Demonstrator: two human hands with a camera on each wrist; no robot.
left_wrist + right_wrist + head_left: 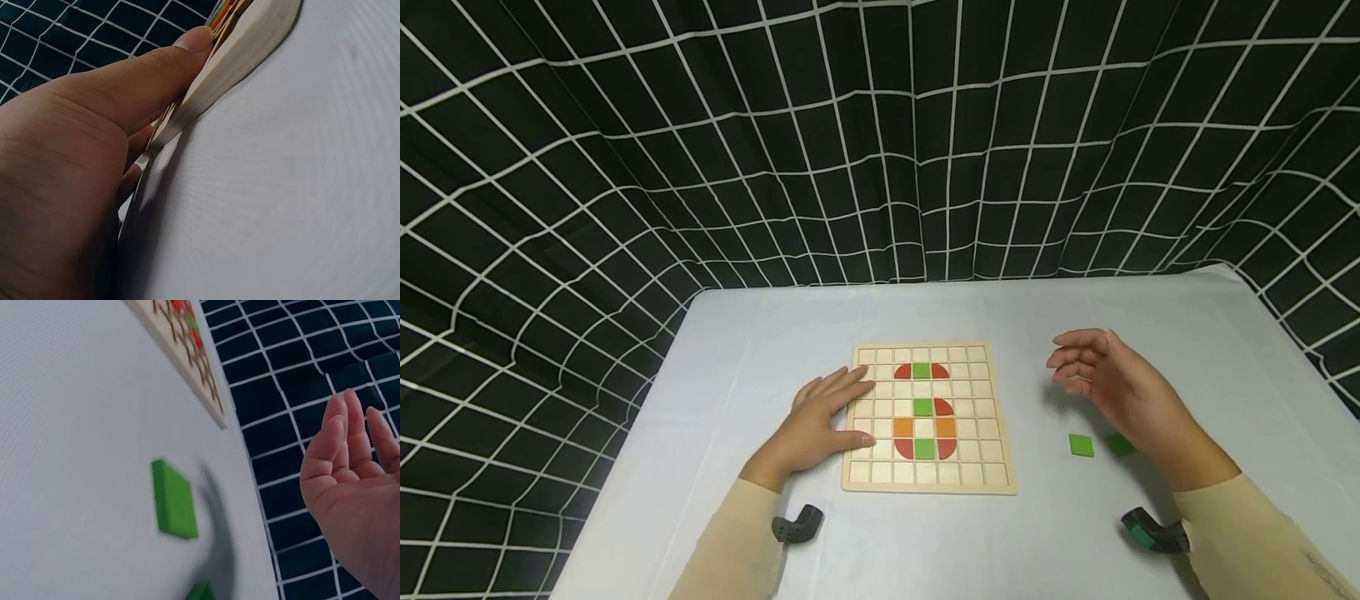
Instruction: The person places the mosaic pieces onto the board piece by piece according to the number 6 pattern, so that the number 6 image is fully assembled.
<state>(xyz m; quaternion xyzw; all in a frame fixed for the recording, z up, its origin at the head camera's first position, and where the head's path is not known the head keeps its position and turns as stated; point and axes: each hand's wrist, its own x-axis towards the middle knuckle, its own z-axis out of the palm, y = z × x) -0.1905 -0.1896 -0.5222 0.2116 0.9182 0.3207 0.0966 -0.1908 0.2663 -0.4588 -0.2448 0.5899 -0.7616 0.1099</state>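
Observation:
A wooden grid board (977,475) lies flat on the table with square green, square orange and rounded red pieces set in its middle columns. My left hand (820,421) rests on the board's left edge, fingers spread and fairly straight, thumb on the rim near the lower corner. In the left wrist view, the thumb (137,81) lies along the board's side. To the right of the board, my right hand (1120,383) is raised over the table, fingers loosely bent and holding nothing. Below it lies a green square tile (1081,445); a second green tile (1120,444) is partly hidden by the wrist.
A white cloth covers the table (760,350). Black curtains with a white grid (880,167) surround its back and sides. Dark devices (801,525) are worn at both wrists, over beige sleeves.

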